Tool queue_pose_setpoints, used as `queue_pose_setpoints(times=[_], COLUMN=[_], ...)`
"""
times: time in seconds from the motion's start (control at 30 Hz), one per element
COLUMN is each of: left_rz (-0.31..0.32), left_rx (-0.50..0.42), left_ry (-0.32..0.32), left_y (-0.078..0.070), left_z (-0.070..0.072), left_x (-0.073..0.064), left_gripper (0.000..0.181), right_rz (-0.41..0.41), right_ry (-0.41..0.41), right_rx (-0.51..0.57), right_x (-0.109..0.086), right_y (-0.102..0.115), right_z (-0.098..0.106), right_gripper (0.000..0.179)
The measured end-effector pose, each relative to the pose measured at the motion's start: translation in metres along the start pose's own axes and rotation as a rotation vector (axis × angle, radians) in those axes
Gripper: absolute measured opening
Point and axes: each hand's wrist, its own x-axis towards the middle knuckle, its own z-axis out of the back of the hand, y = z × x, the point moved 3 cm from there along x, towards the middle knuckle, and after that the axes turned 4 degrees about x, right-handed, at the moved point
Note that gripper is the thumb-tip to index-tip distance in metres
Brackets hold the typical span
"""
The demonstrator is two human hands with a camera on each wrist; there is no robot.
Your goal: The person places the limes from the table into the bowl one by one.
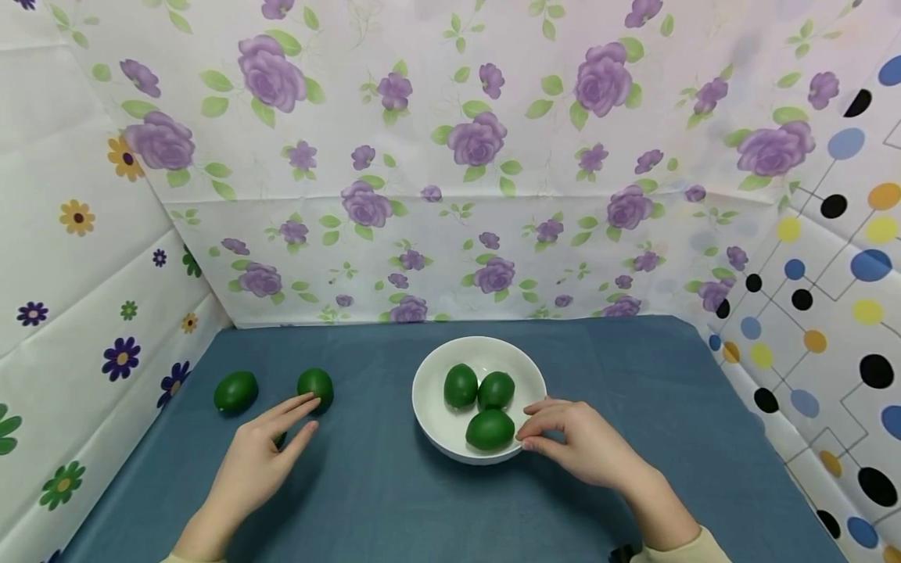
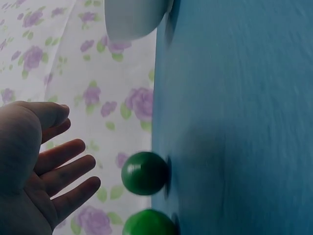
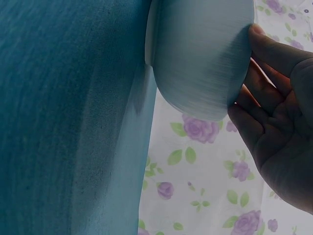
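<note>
My left hand [image 1: 256, 457] hovers at the left with its fingers spread and nothing in its grasp. Its fingertips overlap the near side of a green lime [image 1: 315, 389] in the head view. Some green also shows between thumb and fingers, mostly hidden by the hand. Further left lies another lime [image 1: 235, 392]. The left wrist view has one lime [image 2: 145, 173] below the open fingers. At centre, a white bowl [image 1: 436, 418] holds three limes [image 1: 490, 430]. My right hand [image 1: 587, 442] grips the bowl's right rim with bent fingers and thumb; in the right wrist view they meet the bowl's edge [image 3: 210, 63].
A blue cloth [image 1: 373, 500] covers the table. Behind it hangs a flowered white sheet [image 1: 436, 289], with patterned sheets at the left [image 1: 84, 313] and right [image 1: 816, 391] sides. A small black object [image 1: 622, 554] shows beside the right sleeve.
</note>
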Motion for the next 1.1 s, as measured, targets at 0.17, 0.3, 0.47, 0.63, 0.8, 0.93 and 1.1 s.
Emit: queue_pose_setpoints(times=[0.17,0.3,0.47,0.63,0.8,0.93,1.1], left_rz=[0.037,0.059,0.085,0.132,0.158,0.165,0.185], left_rx=[0.012,0.04,0.077,0.127,0.148,0.149,0.158], left_ry=[0.012,0.024,0.051,0.101,0.132,0.141,0.158], left_y=[0.011,0.017,0.024,0.032,0.037,0.04,0.043], left_z=[0.007,0.01,0.013,0.014,0.014,0.013,0.013], left_x=[-0.006,-0.009,-0.011,-0.014,-0.016,-0.018,-0.02], left_gripper=[0.036,0.037,0.042,0.047,0.05,0.052,0.054], right_rz=[-0.004,-0.002,0.007,0.005,0.008,0.012,0.014], right_ry=[0.002,0.004,0.007,0.013,0.011,0.01,0.012], right_rx=[-0.002,-0.002,-0.001,-0.009,-0.01,-0.004,-0.001], right_x=[-0.001,-0.001,0.0,0.0,0.0,0.0,0.0], right_y=[0.0,0.001,0.002,0.002,0.001,0.001,0.001], right_z=[0.0,0.0,0.001,0.002,0.001,0.001,0.001], right_gripper=[0.012,0.012,0.012,0.012,0.012,0.011,0.012])
